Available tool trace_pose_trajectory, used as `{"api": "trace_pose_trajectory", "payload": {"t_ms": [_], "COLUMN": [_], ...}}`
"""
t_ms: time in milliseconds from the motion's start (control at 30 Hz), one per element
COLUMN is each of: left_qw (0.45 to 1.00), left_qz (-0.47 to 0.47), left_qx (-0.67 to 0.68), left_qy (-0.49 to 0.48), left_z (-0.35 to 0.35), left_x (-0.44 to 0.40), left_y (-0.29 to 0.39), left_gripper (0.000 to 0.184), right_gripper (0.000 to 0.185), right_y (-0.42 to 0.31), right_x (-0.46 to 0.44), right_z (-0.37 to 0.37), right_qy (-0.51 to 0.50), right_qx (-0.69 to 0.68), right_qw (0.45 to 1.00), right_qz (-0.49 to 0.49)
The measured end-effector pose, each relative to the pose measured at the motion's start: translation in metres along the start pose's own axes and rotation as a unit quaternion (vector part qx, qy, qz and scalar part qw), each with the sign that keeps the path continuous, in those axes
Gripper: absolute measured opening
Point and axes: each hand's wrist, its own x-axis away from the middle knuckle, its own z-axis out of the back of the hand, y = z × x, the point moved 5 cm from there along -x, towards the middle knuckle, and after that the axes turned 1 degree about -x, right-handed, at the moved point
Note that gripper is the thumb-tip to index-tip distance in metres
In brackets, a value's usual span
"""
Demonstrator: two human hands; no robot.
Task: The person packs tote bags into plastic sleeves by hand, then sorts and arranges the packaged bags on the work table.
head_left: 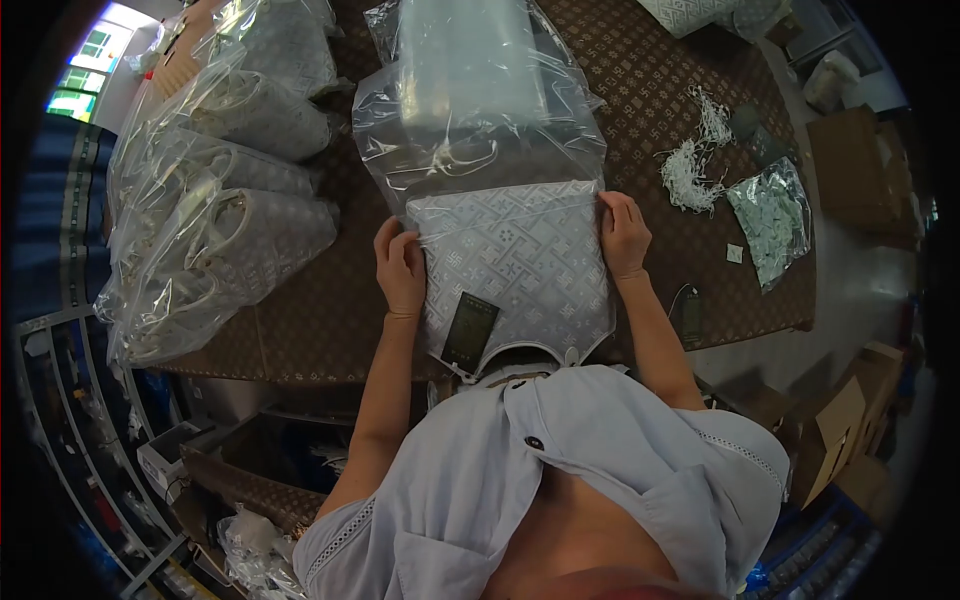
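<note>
A pale silver-grey patterned fabric bag (520,250) lies flat in front of me at the table's near edge. A dark rectangular tag (469,331) rests on its lower left part. A clear plastic bag (480,165) meets its far edge, and a cream cord-like handle (458,160) shows through the film. My left hand (402,268), fingers curled, is closed at the fabric bag's left edge by the plastic. At the far right corner my right hand (624,236) pinches the edge where plastic and fabric meet. I cannot tell exactly which layers the fingers hold.
Several plastic-wrapped patterned bags (265,230) line the table's left side. A stack of clear plastic bags (470,60) lies ahead. To the right are white strings (692,165), a plastic pouch of small tags (775,220) and a loose tag (734,254). Cardboard boxes (855,165) stand beyond.
</note>
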Motion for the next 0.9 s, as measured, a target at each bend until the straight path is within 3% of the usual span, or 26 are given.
{"api": "trace_pose_trajectory", "payload": {"t_ms": [33,67,100,133,167,300,367,467,600,700,767,900], "left_qw": [0.958,0.835,0.836,0.927,0.976,0.95,0.978,0.983,0.978,0.946,0.991,0.989], "left_qz": [0.207,0.4,0.399,0.301,0.191,0.251,0.151,0.106,0.129,0.218,0.013,0.095], "left_qx": [0.198,0.374,0.375,0.223,0.061,0.007,0.021,0.003,-0.022,-0.098,-0.103,-0.055], "left_qy": [0.024,0.042,0.039,-0.025,-0.087,-0.186,-0.145,-0.15,-0.161,-0.221,-0.083,-0.095], "left_z": [0.003,-0.001,-0.009,-0.018,-0.017,-0.006,0.009,0.03,0.048,0.044,0.044,0.03], "left_x": [-0.012,-0.008,-0.003,0.001,-0.006,0.014,0.03,0.064,0.076,0.069,0.052,0.044], "left_y": [0.0,-0.002,-0.017,-0.037,-0.029,-0.029,-0.021,-0.016,-0.001,0.0,0.014,0.022], "left_gripper": [0.019,0.021,0.021,0.024,0.028,0.033,0.033,0.034,0.034,0.034,0.029,0.021], "right_gripper": [0.029,0.029,0.029,0.03,0.031,0.032,0.032,0.031,0.031,0.03,0.029,0.028], "right_y": [0.0,-0.001,0.002,0.007,0.008,0.005,0.002,-0.011,-0.023,-0.026,-0.022,-0.027], "right_x": [-0.01,-0.009,-0.006,-0.002,-0.001,0.018,0.036,0.064,0.083,0.08,0.075,0.066], "right_z": [0.0,0.003,0.002,-0.004,-0.007,0.011,0.023,0.045,0.064,0.065,0.059,0.054], "right_qy": [0.01,0.017,0.018,-0.017,-0.054,-0.053,-0.061,-0.08,-0.101,-0.075,-0.087,-0.076], "right_qx": [0.007,0.014,0.016,0.016,0.016,0.02,0.006,0.004,0.005,0.022,0.011,0.044], "right_qw": [1.0,0.998,0.998,0.999,0.997,0.998,0.998,0.996,0.994,0.996,0.992,0.995], "right_qz": [-0.023,-0.051,-0.053,-0.049,-0.046,-0.023,-0.007,-0.034,-0.047,-0.032,-0.088,-0.051]}}
